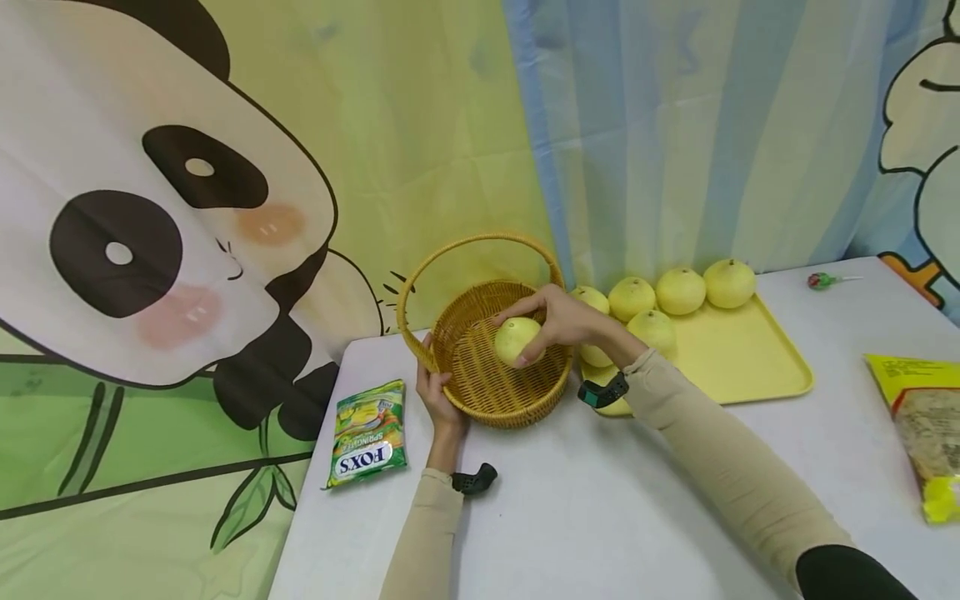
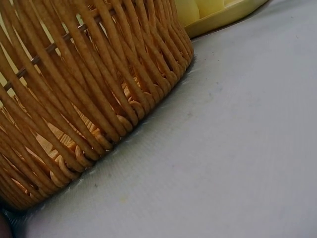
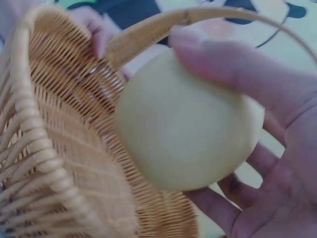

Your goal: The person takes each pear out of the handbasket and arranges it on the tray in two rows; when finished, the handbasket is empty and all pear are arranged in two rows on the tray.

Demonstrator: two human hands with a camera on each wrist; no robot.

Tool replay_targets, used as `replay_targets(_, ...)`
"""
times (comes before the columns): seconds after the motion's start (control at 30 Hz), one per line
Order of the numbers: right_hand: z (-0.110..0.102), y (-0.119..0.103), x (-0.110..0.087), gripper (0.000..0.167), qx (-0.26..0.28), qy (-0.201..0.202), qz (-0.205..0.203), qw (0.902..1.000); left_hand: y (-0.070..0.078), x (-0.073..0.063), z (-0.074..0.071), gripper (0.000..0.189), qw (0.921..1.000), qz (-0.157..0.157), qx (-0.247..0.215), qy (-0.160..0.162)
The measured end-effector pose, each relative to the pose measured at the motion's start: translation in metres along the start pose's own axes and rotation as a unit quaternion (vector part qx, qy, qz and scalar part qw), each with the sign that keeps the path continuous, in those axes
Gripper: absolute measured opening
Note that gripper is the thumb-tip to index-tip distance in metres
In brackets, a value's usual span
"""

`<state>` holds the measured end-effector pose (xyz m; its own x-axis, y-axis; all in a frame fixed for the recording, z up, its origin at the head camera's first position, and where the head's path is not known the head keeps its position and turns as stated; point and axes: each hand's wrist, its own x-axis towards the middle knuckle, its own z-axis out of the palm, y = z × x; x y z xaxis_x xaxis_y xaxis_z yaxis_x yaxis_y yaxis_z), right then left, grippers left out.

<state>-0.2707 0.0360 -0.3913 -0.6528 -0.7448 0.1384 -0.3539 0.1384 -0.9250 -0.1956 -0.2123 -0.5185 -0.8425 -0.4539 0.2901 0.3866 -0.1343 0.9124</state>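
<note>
A wicker basket (image 1: 504, 410) with a tall hoop handle stands on the table; its woven side fills much of the left wrist view. My left hand (image 1: 438, 398) holds its left side near the foot of the handle, the thumb by the rim. Over the basket's opening, my right hand (image 1: 558, 321) grips a round, pale yellow melon-like fruit (image 3: 183, 124), thumb on one side and fingers round the other. Just right of the basket lies a yellow tray (image 1: 738, 354), where several similar fruits (image 1: 680, 291) sit along the back and left.
Left of the basket lies a green FOX'S candy bag (image 1: 369, 433). A wrapped lollipop (image 1: 822, 281) rests at the back right, and a yellow food packet (image 1: 918, 433) at the right edge. A printed curtain (image 1: 420, 125) hangs behind the white table (image 1: 570, 517).
</note>
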Motion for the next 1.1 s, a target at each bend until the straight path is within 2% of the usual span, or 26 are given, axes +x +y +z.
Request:
replay_targets(0.1, -0.008, -0.009, -0.012, 0.064, 0.004, 0.013, -0.017, 0.9998, 0.000, 0.000, 0.000, 0.081, 1.0000, 0.002, 0.003, 0.003)
replay_targets(0.27, -0.023, -0.025, -0.032, 0.063, -0.032, 0.041, -0.031, 0.9982, 0.000, -0.002, 0.000, 0.081, 1.0000, 0.001, 0.001, 0.005)
replay_targets(0.47, -0.045, -0.031, -0.062, 0.062, -0.061, 0.089, -0.030, 0.9937, 0.001, -0.003, 0.000, 0.081, 1.0000, 0.004, 0.005, 0.004)
replay_targets(0.7, -0.066, -0.032, -0.101, 0.063, -0.102, 0.153, 0.024, 0.9826, -0.001, -0.001, 0.002, 0.082, 0.9999, 0.005, -0.008, -0.007)
replay_targets(0.9, -0.081, -0.029, -0.130, 0.065, -0.108, 0.201, 0.056, 0.9720, -0.001, -0.001, 0.002, 0.082, 0.9998, 0.003, -0.019, -0.007)
replay_targets(1.1, -0.095, -0.016, -0.157, 0.065, -0.127, 0.247, 0.097, 0.9557, 0.000, -0.001, 0.001, 0.083, 0.9996, 0.001, -0.026, -0.009)
